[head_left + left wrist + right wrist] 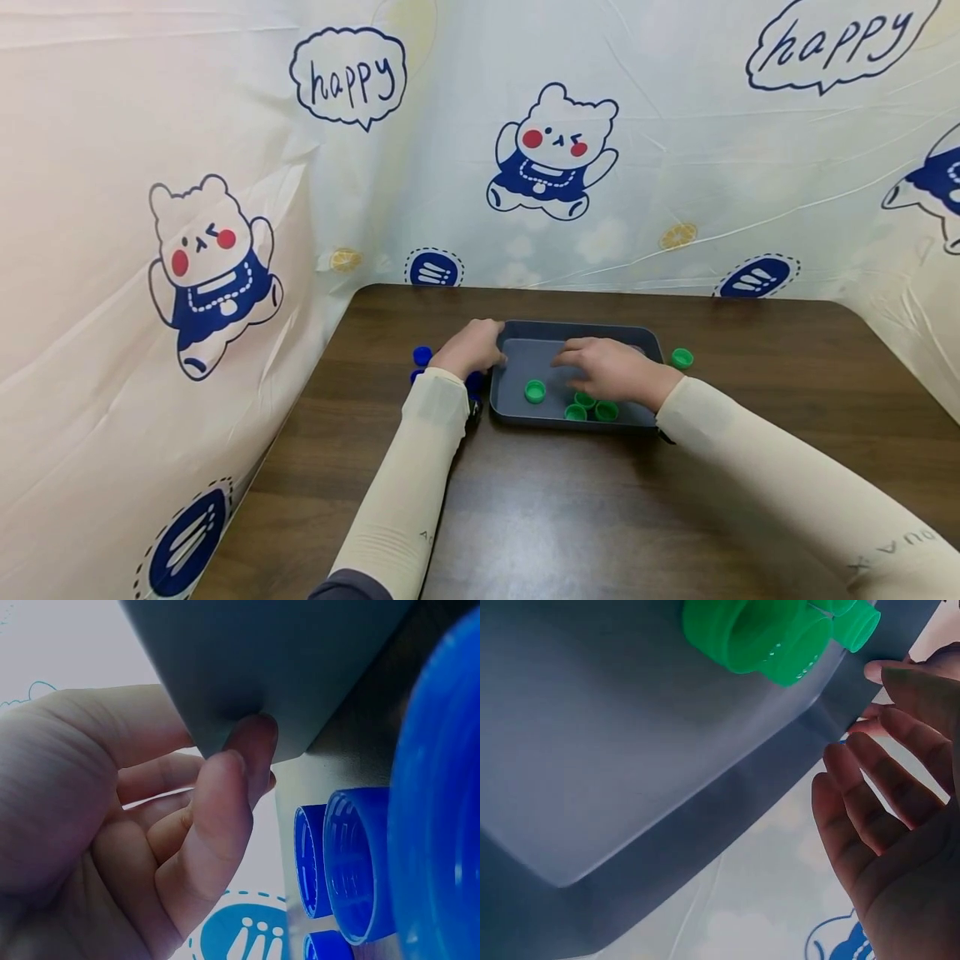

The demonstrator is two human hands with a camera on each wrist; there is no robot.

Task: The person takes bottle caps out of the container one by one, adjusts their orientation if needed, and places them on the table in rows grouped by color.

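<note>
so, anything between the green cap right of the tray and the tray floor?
Yes: the raised right wall of the tray. The green cap lies outside it on the table, and the right hand extends over that side.

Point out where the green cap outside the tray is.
In the head view, the green cap lies on the brown table, just right of the grey tray, near the right hand.

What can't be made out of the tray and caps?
Head view: blue caps, partly behind the left hand and sleeve.
Head view: part of the tray, behind the right hand.
Left wrist: nearest blue cap, cut off by the right edge.
Right wrist: nearest green cap, cut off by the top edge.
</note>
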